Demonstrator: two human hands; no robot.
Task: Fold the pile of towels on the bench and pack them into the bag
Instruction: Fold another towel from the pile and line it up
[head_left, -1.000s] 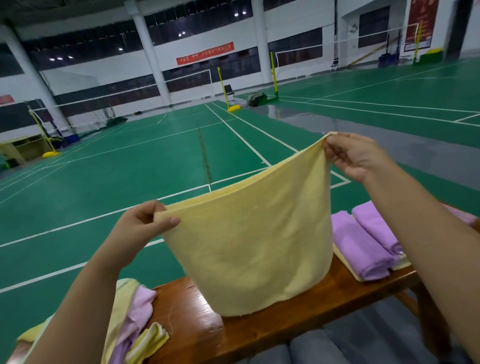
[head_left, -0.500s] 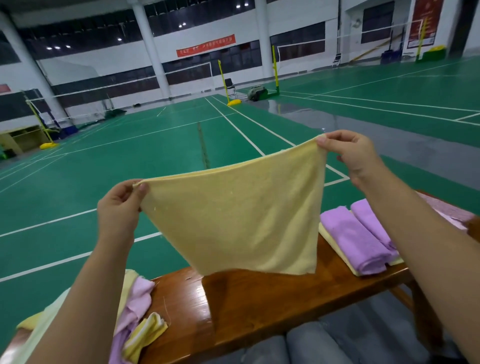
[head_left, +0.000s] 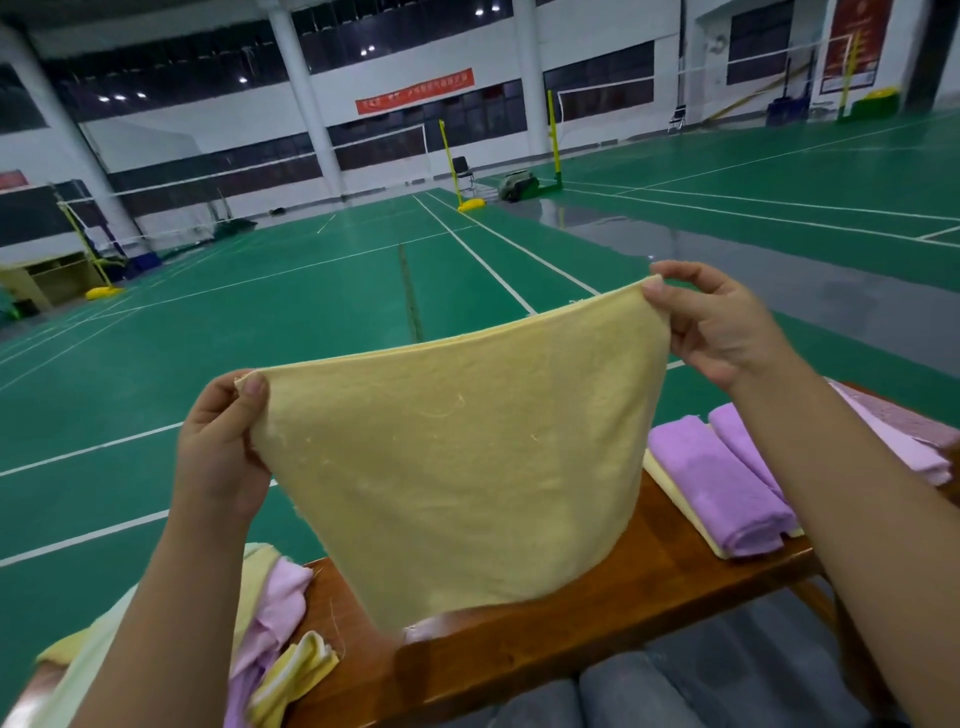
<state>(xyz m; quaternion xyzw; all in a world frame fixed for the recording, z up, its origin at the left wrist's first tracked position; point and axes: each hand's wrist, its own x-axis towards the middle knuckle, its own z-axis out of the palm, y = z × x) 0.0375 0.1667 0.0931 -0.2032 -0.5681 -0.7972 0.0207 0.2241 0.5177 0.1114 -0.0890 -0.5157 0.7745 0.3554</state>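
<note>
I hold a yellow towel (head_left: 462, 457) spread out in the air above the wooden bench (head_left: 597, 623). My left hand (head_left: 221, 441) pinches its upper left corner. My right hand (head_left: 722, 322) pinches the upper right corner, held higher. The towel hangs down and its lower edge reaches the bench top. A loose pile of yellow, pink and pale green towels (head_left: 270, 639) lies at the bench's left end. Folded purple towels (head_left: 722, 478) lie on a folded yellow one at the right. No bag is in view.
Pink cloth (head_left: 904, 436) lies at the bench's far right, partly behind my right arm. My knees in grey trousers (head_left: 675, 696) are in front of the bench. Beyond it stretches a green badminton court (head_left: 311, 291) with white lines, net posts and pillars.
The towel has come lower and its bottom edge now touches the bench. My hands have moved a little closer together, still pinching the two top corners.
</note>
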